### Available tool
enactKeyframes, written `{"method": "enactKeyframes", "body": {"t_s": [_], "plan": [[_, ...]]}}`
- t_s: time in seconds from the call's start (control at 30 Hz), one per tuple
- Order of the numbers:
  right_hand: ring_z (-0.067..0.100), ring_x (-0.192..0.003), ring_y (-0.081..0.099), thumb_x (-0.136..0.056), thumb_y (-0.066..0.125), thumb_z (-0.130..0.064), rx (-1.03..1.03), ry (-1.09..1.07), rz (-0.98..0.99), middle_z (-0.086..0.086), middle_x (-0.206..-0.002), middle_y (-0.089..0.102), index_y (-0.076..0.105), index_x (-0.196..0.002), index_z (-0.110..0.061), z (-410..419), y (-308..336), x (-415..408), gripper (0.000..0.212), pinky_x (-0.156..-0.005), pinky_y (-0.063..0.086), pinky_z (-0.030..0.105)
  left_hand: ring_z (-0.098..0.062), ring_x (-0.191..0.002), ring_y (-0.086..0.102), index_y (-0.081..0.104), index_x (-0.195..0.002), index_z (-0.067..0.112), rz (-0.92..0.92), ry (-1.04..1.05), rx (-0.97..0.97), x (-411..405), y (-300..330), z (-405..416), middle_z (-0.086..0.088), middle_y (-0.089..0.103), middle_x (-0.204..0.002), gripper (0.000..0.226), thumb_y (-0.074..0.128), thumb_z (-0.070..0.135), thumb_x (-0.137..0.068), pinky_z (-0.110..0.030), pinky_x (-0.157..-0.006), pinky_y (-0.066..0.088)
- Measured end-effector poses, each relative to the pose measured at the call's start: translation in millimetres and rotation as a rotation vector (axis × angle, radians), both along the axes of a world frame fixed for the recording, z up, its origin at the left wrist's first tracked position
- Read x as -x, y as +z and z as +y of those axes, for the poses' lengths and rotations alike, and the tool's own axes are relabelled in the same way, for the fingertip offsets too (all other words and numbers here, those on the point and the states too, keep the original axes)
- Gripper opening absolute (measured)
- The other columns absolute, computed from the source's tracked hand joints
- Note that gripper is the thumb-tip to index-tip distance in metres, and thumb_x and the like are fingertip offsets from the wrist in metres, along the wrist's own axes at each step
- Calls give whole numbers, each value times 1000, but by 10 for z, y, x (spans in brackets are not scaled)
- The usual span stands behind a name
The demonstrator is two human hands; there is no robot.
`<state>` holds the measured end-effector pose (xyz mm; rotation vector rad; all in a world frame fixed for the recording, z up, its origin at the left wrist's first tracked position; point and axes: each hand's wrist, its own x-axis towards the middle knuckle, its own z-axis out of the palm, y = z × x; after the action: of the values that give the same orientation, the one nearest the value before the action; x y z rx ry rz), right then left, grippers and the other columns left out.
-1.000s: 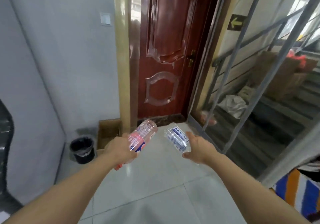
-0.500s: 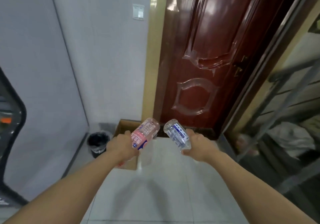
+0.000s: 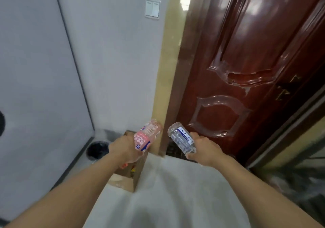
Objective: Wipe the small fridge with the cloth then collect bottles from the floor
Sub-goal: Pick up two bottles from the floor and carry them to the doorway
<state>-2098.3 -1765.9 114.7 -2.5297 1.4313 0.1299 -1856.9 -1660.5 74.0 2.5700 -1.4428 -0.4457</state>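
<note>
I'm on the collecting step — both bottles are in hand, held out over the cardboard box (image 3: 131, 173) by the door. My left hand (image 3: 124, 149) grips the pink bottle (image 3: 147, 135); my right hand (image 3: 204, 147) grips the clear bottle (image 3: 182, 138). Both arms reach forward, bottles tilted. Next, I judge, calls for lowering and releasing them into the box.

The left hand (image 3: 125, 150) is covering the cap end of the pink bottle (image 3: 148, 134), so the grip there is hiding from view. The right hand (image 3: 202, 148) is concealing the clear bottle's (image 3: 182, 138) neck. The cardboard box (image 3: 126, 180) below the pink bottle is lying partly behind the left forearm, its contents too blurred to identify. The black bin (image 3: 97, 149) left of that box is smearing into blur.
</note>
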Motion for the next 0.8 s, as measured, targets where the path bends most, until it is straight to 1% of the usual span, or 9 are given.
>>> {"method": "enactKeyframes", "body": {"t_s": [0.07,0.17,0.3,0.4,0.5,0.57,0.67,0.73,0.8], "plan": [[29,-106,57,-75,68,-44,-11,72,0,7,-117,57,39,-119,-21,-382,-58,-106,58,-78,44,33,-23,-98,63,44,-119,20,16,52,-24,-45,-57,-227,-1,63,-111,63,67,51,-69,-33,-80,53],[29,-105,58,-76,67,-45,-6,189,-3,8,-116,57,38,-119,-20,-994,-126,-270,57,-74,43,32,-23,-96,63,42,-123,21,58,178,-47,-59,-114,-565,-1,62,-112,66,69,47,-69,-36,-83,54],[27,-107,58,-77,66,-46,-31,333,38,4,-119,57,37,-124,-22,-1706,-254,-495,60,-72,41,30,-19,-82,64,44,-121,22,39,368,-63,-31,-144,-907,3,61,-100,62,67,51,-72,-30,-70,55],[28,-107,58,-78,66,-44,-61,427,71,5,-121,56,38,-124,-21,-2097,-345,-710,59,-77,47,31,-17,-81,62,38,-129,22,53,472,-96,-29,-205,-1024,1,63,-105,71,67,53,-72,-30,-68,56],[27,-106,59,-79,66,-43,-110,520,82,6,-121,56,38,-127,-20,-2343,-464,-968,60,-84,51,36,-14,-76,59,38,-126,21,66,581,-149,-69,-305,-1012,0,60,-105,72,69,55,-71,-26,-58,51],[27,-104,59,-78,67,-42,-123,586,93,5,-118,57,38,-125,-21,-2444,-580,-1167,59,-84,51,36,-15,-78,60,41,-124,21,73,646,-170,-141,-417,-989,0,61,-105,71,71,55,-69,-28,-63,53],[25,-100,59,-78,67,-42,-140,673,129,4,-115,57,38,-122,-20,-2567,-753,-1516,57,-76,48,32,-15,-85,61,42,-125,22,120,714,-193,-288,-634,-993,0,62,-109,74,71,57,-67,-30,-73,55],[24,-96,60,-79,67,-42,-140,730,159,5,-112,58,37,-120,-20,-2643,-861,-1786,55,-71,46,30,-14,-83,60,42,-123,24,133,757,-197,-403,-789,-1038,1,62,-107,73,70,60,-66,-28,-71,54],[25,-96,60,-79,67,-41,-147,763,182,6,-112,58,36,-121,-19,-2718,-967,-2065,56,-71,45,30,-12,-79,58,41,-122,25,159,800,-178,-548,-946,-1106,3,61,-106,72,69,61,-66,-26,-67,52]]}}
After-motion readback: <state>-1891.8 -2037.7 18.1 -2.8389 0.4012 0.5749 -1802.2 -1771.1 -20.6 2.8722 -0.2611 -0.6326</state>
